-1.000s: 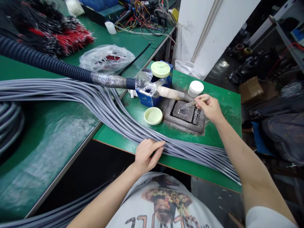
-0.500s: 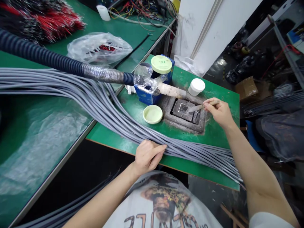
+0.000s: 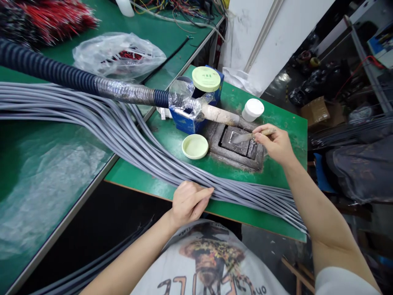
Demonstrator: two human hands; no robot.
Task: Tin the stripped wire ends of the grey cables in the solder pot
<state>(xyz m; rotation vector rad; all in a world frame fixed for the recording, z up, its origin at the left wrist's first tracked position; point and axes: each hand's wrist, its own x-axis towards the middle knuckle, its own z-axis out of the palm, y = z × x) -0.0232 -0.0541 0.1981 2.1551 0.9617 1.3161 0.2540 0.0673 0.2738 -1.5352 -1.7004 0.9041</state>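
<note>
My right hand (image 3: 274, 141) is closed around the handle of a scraper (image 3: 244, 138), whose flat blade points left. The blade lies over the small shiny silvery square in a grey solder pot (image 3: 225, 149) set into the green bench. My left hand (image 3: 190, 202) is closed at the near edge of a bundle of grey cables (image 3: 181, 167). Its index finger lies along the cables; whatever its curled fingers hold is hidden. Left of the pot rests a shallow pale-green dish (image 3: 195, 146). A white lidded tub (image 3: 253, 110) stands behind it.
A corrugated hose (image 3: 125, 91) reaches over the bench, its pale nozzle (image 3: 219, 114) beside the pot. Under and behind it are a blue box (image 3: 188, 123) and a pale-green lidded tub (image 3: 206, 78). A plastic bag (image 3: 118, 55) and red-black wire bundles (image 3: 58, 20) lie on the left table.
The scraper blade has moved left across the silvery square, with my right hand following. My left hand stays against the cables. The whole view has shifted slightly.
</note>
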